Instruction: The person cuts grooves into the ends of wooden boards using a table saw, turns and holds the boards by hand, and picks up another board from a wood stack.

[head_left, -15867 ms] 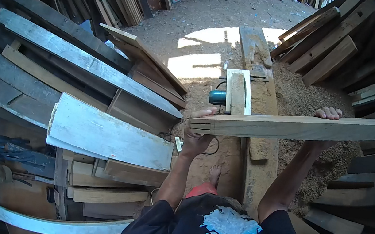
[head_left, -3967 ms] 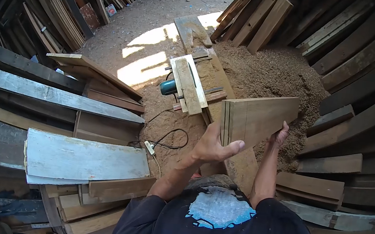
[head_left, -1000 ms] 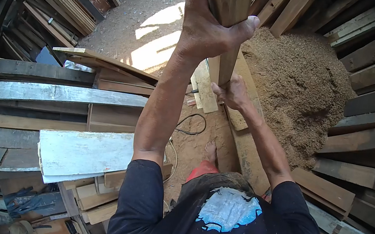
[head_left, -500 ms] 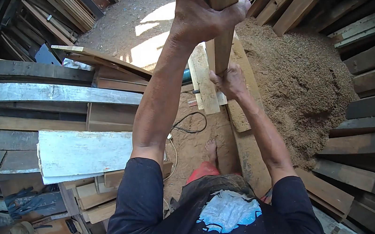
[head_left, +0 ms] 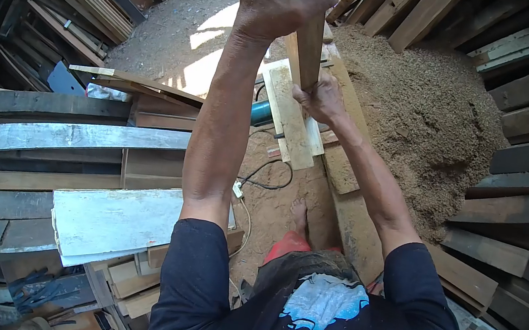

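Note:
A long wooden beam [head_left: 310, 47] rises toward the top of the head view, its upper end cut off by the frame. Near its upper part, my left hand [head_left: 285, 9] is wrapped round it with the thumb across the near side. Lower down, my right hand [head_left: 324, 99] grips the beam's lower end. Below that end lie short pale boards [head_left: 293, 125], beside a green cylindrical tool body [head_left: 261, 114] that is partly hidden by the boards. A dusty long plank [head_left: 350, 176] runs along the right of them.
A sawdust heap [head_left: 426, 133] spreads at the right, with timber leaning beyond it. White-painted boards [head_left: 117, 220] and curved planks [head_left: 74, 135] are stacked at the left. A black cable [head_left: 276, 174] loops on the dirt floor near my bare foot [head_left: 299, 211].
Both hands and the beam have shifted slightly left and up in view. More of the green tool body and the pale boards shows now. My grip looks the same.

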Tool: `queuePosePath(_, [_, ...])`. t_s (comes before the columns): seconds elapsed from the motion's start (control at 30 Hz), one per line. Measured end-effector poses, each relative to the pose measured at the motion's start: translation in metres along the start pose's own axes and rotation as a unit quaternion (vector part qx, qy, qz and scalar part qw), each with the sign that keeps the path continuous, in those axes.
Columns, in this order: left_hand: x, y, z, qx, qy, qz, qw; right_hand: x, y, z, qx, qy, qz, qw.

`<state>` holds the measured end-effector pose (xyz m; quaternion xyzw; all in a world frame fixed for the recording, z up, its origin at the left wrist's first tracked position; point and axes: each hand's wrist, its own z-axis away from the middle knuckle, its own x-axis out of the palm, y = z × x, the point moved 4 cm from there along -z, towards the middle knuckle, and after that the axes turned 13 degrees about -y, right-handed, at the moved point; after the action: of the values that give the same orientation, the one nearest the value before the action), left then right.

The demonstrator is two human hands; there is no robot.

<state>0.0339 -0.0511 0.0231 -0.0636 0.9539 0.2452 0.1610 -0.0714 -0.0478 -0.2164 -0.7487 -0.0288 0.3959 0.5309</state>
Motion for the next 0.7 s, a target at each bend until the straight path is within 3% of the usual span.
queuePosePath(0.2, [-0.011, -0.019, -0.001, 0.016, 0.005, -0.001, 1.0, -0.001, -0.002, -0.021, -0.05, 0.057, 0.018, 0.997])
queuePosePath(0.4, [-0.022, -0.033, -0.008, 0.003, -0.003, 0.027, 1.0, 0.0, 0.005, -0.046, 0.004, 0.003, 0.05, 0.999])
queuePosePath(0.53, [-0.028, -0.04, -0.015, 0.023, -0.007, 0.004, 1.0, -0.002, 0.005, -0.06, -0.021, 0.026, 0.029, 0.999])
queuePosePath(0.63, [-0.028, -0.034, -0.016, -0.08, 0.023, 0.066, 0.994, -0.002, 0.006, -0.072, -0.033, 0.037, 0.027, 0.998])
queuePosePath(0.7, [-0.034, -0.042, -0.021, -0.011, 0.025, 0.01, 1.0, 0.0, 0.009, -0.082, -0.048, 0.048, 0.019, 0.997])
